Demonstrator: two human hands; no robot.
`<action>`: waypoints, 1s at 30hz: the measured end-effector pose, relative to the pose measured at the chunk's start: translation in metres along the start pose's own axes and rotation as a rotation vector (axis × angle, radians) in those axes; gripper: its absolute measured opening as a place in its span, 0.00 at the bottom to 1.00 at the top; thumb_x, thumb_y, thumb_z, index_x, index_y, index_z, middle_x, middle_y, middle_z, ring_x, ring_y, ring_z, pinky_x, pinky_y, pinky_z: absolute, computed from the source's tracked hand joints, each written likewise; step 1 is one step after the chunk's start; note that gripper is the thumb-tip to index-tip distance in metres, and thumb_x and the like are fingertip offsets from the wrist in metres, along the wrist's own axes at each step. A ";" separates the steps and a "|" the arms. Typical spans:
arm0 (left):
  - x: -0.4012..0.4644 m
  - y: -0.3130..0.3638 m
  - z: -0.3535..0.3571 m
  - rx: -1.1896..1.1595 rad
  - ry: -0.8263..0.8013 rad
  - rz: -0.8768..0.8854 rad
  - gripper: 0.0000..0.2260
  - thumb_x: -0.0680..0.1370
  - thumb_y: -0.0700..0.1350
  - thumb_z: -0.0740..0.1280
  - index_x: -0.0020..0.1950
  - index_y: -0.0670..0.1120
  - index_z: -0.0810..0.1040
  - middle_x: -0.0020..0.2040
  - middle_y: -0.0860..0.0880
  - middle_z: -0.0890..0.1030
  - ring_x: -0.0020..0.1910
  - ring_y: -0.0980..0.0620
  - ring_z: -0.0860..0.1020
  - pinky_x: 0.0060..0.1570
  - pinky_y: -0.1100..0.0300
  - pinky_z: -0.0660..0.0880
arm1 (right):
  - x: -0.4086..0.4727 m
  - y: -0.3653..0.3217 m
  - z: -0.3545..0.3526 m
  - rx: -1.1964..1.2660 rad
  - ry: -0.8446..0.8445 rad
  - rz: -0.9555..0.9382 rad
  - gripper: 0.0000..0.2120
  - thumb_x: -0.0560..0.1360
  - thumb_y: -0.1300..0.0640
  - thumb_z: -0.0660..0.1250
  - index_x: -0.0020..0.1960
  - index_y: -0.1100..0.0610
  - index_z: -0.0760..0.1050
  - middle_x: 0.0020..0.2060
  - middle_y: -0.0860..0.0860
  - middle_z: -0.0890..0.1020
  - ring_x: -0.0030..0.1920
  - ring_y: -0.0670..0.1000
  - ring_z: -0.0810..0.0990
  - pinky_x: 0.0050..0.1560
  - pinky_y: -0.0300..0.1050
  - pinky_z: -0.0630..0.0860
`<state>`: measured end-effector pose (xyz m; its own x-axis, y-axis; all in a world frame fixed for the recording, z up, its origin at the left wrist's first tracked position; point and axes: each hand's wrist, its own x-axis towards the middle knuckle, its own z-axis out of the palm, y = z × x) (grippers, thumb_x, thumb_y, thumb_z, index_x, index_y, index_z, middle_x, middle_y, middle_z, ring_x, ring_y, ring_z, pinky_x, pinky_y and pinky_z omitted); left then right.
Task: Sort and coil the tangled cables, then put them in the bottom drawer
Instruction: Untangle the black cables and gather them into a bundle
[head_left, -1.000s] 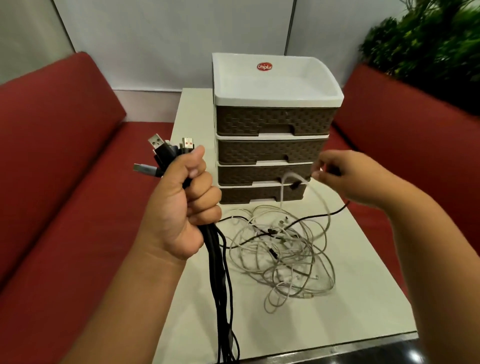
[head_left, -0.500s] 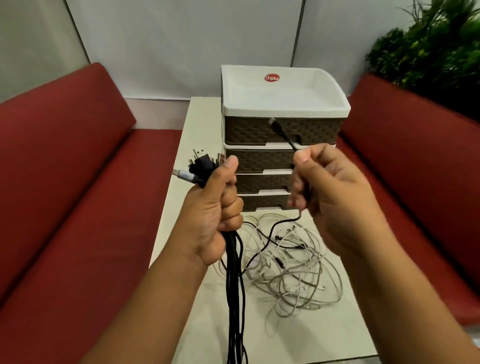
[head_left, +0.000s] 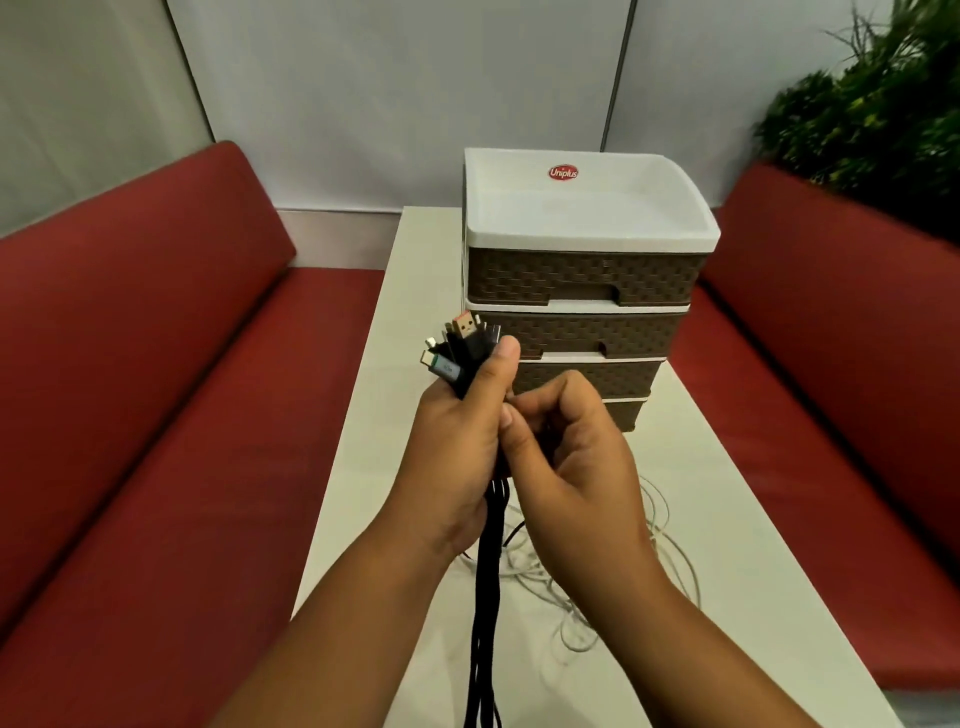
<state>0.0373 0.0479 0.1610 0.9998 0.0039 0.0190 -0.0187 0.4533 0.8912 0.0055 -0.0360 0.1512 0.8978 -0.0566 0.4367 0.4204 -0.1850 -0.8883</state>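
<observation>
Two red benches (head_left: 156, 415) flank the long pale surface (head_left: 727, 493), one on either side of it, and a leafy green plant (head_left: 883, 104) rises behind the backrest of the bench to the right of the drawer unit (head_left: 582, 291). The drawer unit stands on the surface toward its far end: a white tray top with a red oval label, and below it four brown woven-pattern drawers stacked one over another, all pushed in. The bottom drawer (head_left: 621, 413) is closed, and only its right end shows past the hands. In front of the drawer unit, lying loose on the surface, is the tangle of pale cables (head_left: 649, 566), looped over one another and mostly hidden behind the right forearm. A bundle of black cables (head_left: 485, 597) hangs straight down in front of the drawer unit, off the surface (its lower end runs out of the picture). The left hand (head_left: 457, 452) is wrapped round this bundle near its top, fingers curled and thumb up along it. The right hand (head_left: 571, 457) sits just beside the left hand, touching it, its fingers bent in toward the same bundle; whether it grips a cable or only rests against them cannot be told. Above the left thumb the connector ends (head_left: 465, 343) fan out against the second drawer's front, an orange-tongued plug uppermost and a grey one lowest.
</observation>
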 end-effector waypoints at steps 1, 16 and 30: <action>0.000 0.000 0.000 0.022 0.043 0.018 0.14 0.79 0.51 0.66 0.33 0.50 0.75 0.28 0.55 0.74 0.30 0.57 0.76 0.35 0.59 0.74 | -0.002 0.003 -0.001 0.005 -0.016 -0.012 0.03 0.75 0.55 0.65 0.45 0.52 0.72 0.35 0.47 0.80 0.35 0.50 0.77 0.36 0.55 0.76; 0.013 0.042 -0.025 -0.271 0.200 0.267 0.15 0.81 0.48 0.62 0.34 0.50 0.68 0.30 0.53 0.68 0.29 0.57 0.68 0.30 0.64 0.68 | -0.048 0.156 -0.055 -0.587 -0.291 0.024 0.14 0.79 0.46 0.58 0.42 0.53 0.74 0.36 0.45 0.75 0.40 0.46 0.72 0.40 0.42 0.66; -0.002 0.063 -0.024 -0.359 -0.098 0.128 0.13 0.74 0.54 0.63 0.34 0.51 0.65 0.23 0.54 0.58 0.19 0.58 0.56 0.17 0.67 0.55 | 0.130 -0.037 -0.106 -0.386 0.175 -0.373 0.07 0.80 0.59 0.62 0.51 0.57 0.78 0.38 0.48 0.81 0.39 0.47 0.81 0.46 0.42 0.79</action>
<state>0.0344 0.0975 0.2065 0.9840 0.0030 0.1783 -0.1225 0.7380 0.6636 0.0928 -0.1403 0.2554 0.6488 -0.0740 0.7573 0.5973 -0.5671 -0.5671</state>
